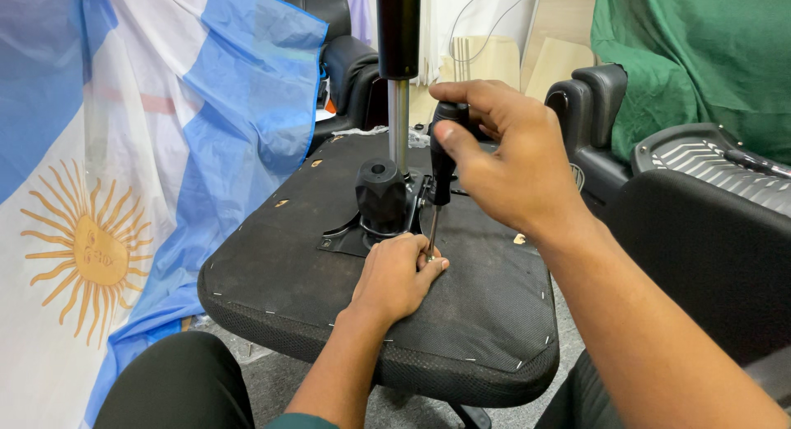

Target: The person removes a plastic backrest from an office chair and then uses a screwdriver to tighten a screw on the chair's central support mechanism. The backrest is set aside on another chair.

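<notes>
Here the screwdriver (437,182) stands nearly upright over the underside of an upturned office chair seat (461,314), its thin steel shaft coming down just beside the black mounting plate (346,239) near the seat's middle. It looks light, rigid and easy to steer, best held by the fat black handle, and that is where the right hand (503,165) has it, fingers curled fully around the top. The left hand (395,276) rests on the fabric with its fingertips pinched round the shaft's tip, steadying it; whether a screw sits under them I cannot tell. A ribbed black knob (381,194) and the chrome gas-lift column (398,124) rise from the plate just left of the tool. No containers are in view. Further out, a sun-emblem flag in blue and white (124,190) hangs to the left, other black chairs (700,231) crowd the right, and green cloth (684,58) drapes behind.
</notes>
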